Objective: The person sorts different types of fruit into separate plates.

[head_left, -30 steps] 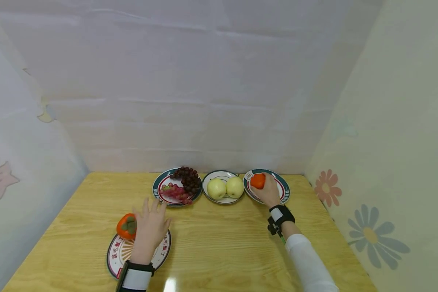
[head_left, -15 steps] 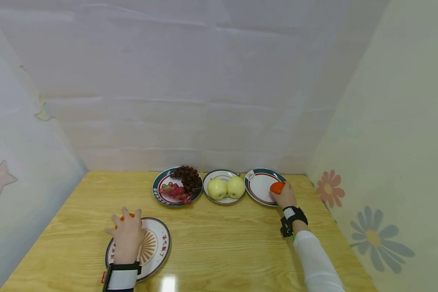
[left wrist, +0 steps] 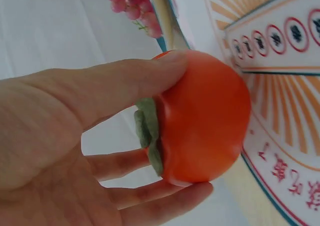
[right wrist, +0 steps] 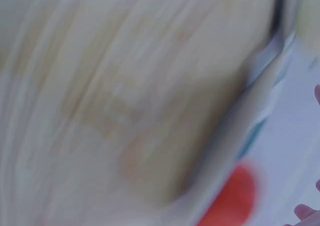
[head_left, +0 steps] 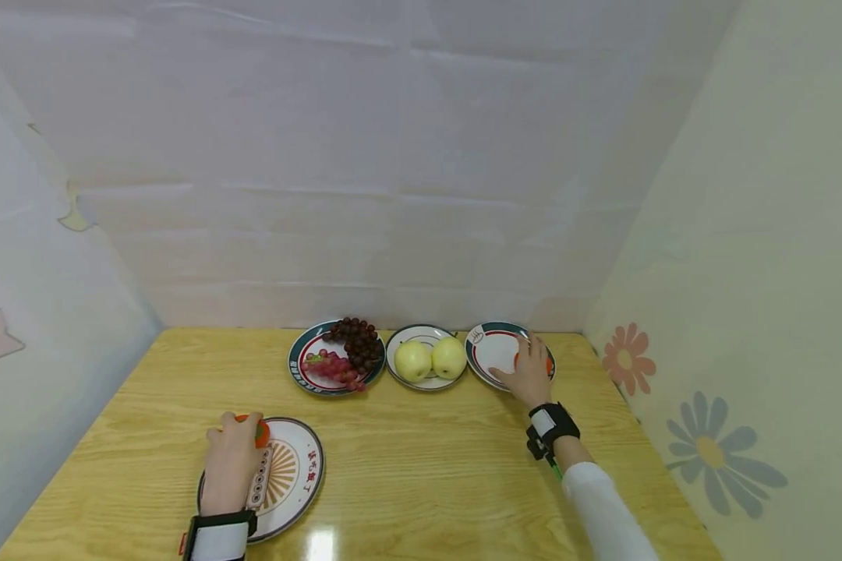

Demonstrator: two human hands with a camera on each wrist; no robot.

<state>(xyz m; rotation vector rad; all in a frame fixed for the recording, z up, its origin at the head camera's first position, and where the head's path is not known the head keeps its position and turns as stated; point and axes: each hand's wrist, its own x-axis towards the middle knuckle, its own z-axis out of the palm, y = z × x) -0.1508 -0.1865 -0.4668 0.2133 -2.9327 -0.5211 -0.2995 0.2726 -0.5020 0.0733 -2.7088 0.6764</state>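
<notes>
At the left, my left hand [head_left: 231, 467] grips an orange-red persimmon [left wrist: 210, 116] with green leaves, at the left part of a white plate [head_left: 291, 502] with orange rays and red characters. In the left wrist view the thumb lies on top of the fruit and the fingertips below it. My right hand [head_left: 529, 380], fingers spread, is over the right part of a green-rimmed plate [head_left: 489, 354]. A second orange-red fruit [head_left: 550, 365] sits on that plate, mostly hidden by the hand. The right wrist view is blurred; this fruit [right wrist: 232, 198] appears apart from the fingertips [right wrist: 306, 211].
A small plate [head_left: 408, 380] with two yellow-green apples [head_left: 412, 361] stands at the back middle. Left of it is a plate [head_left: 309, 343] with dark grapes [head_left: 361, 343] and pink grapes [head_left: 331, 366]. Pale cloth walls border the wooden table [head_left: 421, 467].
My left hand has moved left and taken hold of the persimmon. My right hand carried its fruit to the plate's right side and let go; its fingers have spread.
</notes>
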